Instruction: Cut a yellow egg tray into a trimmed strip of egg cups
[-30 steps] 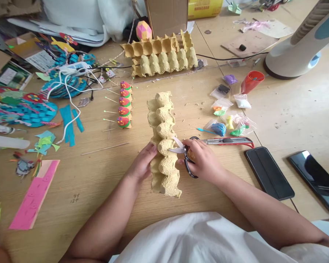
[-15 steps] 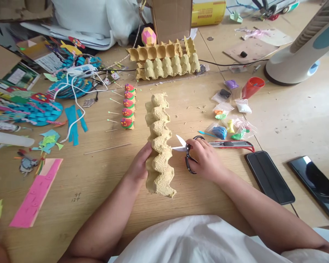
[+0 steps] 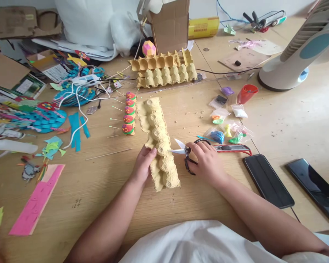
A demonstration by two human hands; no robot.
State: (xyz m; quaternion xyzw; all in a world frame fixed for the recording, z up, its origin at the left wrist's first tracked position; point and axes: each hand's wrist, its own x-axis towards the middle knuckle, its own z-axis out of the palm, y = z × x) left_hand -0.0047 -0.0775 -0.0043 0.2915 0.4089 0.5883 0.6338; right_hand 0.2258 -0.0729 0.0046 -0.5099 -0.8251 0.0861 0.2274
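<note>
My left hand (image 3: 144,164) is closed on the left edge of a pale yellow egg carton strip (image 3: 161,140), thumb on top and fingers underneath. The strip's bumps face up, and its long side runs away from me. In my right hand (image 3: 207,160) is a pair of black-handled scissors (image 3: 182,151), its blades parted and pointing left. One blade tip reaches the strip's right edge; whether it touches cannot be made out. Left of the strip stands a row of red and green painted cups (image 3: 128,114) with thin pins sticking out.
More egg carton pieces (image 3: 170,75) lie at the back. To the right are bagged coloured clay (image 3: 217,136), a red cup (image 3: 247,94), a utility knife (image 3: 231,148), two phones (image 3: 268,180) and a white fan-like device (image 3: 286,71). Pink paper (image 3: 38,199) and blue woven crafts (image 3: 41,118) lie left.
My left hand has turned the carton strip so more of its bumpy top shows, and its far end leans left. The scissors stay parted in my right hand. The view has shifted slightly.
</note>
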